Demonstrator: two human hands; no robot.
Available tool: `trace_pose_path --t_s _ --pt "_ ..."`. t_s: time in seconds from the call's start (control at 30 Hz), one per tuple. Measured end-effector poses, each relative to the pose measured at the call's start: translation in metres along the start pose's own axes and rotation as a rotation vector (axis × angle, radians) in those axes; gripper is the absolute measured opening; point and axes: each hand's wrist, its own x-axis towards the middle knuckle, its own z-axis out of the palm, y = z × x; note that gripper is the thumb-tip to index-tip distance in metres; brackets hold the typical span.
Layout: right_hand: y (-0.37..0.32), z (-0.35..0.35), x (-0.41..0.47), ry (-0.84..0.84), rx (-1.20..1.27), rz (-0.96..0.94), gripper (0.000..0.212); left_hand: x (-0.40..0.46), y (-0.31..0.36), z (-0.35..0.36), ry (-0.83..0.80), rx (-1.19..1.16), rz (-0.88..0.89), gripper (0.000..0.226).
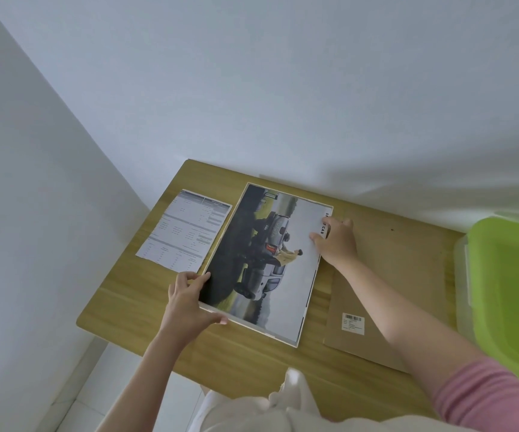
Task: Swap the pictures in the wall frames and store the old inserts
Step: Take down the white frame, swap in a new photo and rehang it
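Observation:
A picture of a grey pickup truck (267,254) lies face up in a pale-edged frame (252,325) on the wooden table (133,307). My left hand (189,302) holds the frame's near left corner, thumb under the near edge and fingers curled onto the picture's dark margin. My right hand (334,240) presses its fingers on the picture's white right margin, by the printed letters. A printed sheet with tables (183,230) lies flat to the left of the frame. A brown backing board (386,294) with a barcode label rests to the right, partly under my right forearm.
A clear plastic box with a green lid (510,294) stands at the table's right end. White walls (252,88) close the table in at the back and left. Pale floor tiles (105,388) show at lower left.

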Motion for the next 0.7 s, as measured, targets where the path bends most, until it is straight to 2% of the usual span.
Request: trace_pose_path --t_s 0.13,0.27,0.5,0.6,0.7 --pt "0.005 -0.006 -0.011 0.022 0.066 -0.040 0.051 -0.004 0.006 0.000 -0.012 0.096 -0.018 0.113" --pt "0.023 -0.020 -0.041 0.090 0.109 -0.032 0.047 -0.012 0.030 0.007 -0.043 0.077 0.063 0.111" --pt "0.075 -0.047 -0.108 0.187 -0.023 0.007 0.051 -0.032 0.108 0.054 -0.177 -0.076 0.261 0.069" --pt "0.096 -0.060 -0.126 0.247 -0.109 0.110 0.054 -0.035 0.132 0.076 -0.252 -0.138 0.248 0.057" --pt "0.111 -0.070 -0.139 0.237 -0.198 0.235 0.059 -0.036 0.149 0.096 -0.298 -0.106 0.220 0.053"
